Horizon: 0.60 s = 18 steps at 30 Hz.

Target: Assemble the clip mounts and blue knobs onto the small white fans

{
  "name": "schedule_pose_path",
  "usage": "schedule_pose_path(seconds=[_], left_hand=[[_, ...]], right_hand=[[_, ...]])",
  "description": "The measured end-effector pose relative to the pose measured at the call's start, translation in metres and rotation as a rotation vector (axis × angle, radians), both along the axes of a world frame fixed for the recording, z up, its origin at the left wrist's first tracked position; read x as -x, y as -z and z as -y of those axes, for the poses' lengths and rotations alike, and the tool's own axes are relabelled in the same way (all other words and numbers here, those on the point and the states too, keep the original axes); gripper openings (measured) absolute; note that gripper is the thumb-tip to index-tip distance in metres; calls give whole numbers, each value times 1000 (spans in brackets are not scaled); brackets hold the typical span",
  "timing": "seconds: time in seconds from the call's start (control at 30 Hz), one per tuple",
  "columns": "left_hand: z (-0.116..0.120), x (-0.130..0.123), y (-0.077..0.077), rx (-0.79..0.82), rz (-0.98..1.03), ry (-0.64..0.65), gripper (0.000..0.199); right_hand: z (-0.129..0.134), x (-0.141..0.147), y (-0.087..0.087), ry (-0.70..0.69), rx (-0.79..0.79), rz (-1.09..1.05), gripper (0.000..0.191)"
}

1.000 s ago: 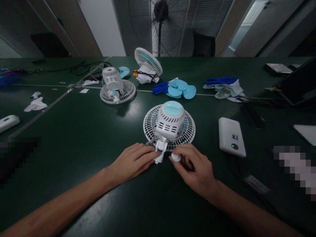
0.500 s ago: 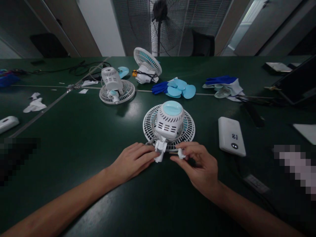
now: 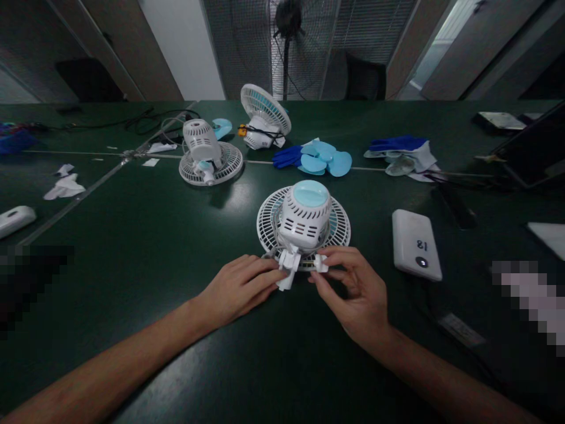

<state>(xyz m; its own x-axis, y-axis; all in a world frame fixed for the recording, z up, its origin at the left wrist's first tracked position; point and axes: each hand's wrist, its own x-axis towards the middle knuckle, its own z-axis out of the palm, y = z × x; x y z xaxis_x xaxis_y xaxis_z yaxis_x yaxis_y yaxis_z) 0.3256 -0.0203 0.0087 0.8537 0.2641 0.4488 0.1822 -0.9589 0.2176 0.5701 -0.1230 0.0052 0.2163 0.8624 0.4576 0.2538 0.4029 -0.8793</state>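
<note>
A small white fan (image 3: 304, 221) lies face down on the dark green table, its light-blue motor cap up and its round grille flat beneath. From its near side sticks a white bracket (image 3: 289, 265). My left hand (image 3: 242, 288) is closed on that bracket from the left, the fingertips partly hidden behind it. Between thumb and fingers, my right hand (image 3: 353, 285) pinches a white screw knob (image 3: 321, 263). The knob's thin metal shaft points left at the bracket; whether its tip has entered the bracket I cannot tell.
Behind stand another face-down fan (image 3: 203, 153) and a tilted fan (image 3: 265, 118). Light-blue fan blades (image 3: 326, 159) lie beside a blue glove (image 3: 286, 156). More gloves (image 3: 401, 154) are at the right, above a white power bank (image 3: 416, 244). Paper scraps (image 3: 65, 185) lie left.
My right hand has raised the screw knob slightly and moved it left, bringing its shaft up to the bracket. My left hand has stayed on the bracket.
</note>
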Motion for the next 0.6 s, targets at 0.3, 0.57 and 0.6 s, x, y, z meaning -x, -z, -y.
schedule_pose_path(seconds=[0.3, 0.57, 0.6], left_hand=[[2, 1, -3, 333, -23, -122, 41], [1, 2, -6, 321, -55, -48, 50], [1, 3, -6, 325, -51, -52, 51]], right_hand=[[2, -1, 1, -2, 36, 115, 21], [1, -1, -8, -53, 32, 219, 20], [1, -1, -9, -58, 15, 241, 22]])
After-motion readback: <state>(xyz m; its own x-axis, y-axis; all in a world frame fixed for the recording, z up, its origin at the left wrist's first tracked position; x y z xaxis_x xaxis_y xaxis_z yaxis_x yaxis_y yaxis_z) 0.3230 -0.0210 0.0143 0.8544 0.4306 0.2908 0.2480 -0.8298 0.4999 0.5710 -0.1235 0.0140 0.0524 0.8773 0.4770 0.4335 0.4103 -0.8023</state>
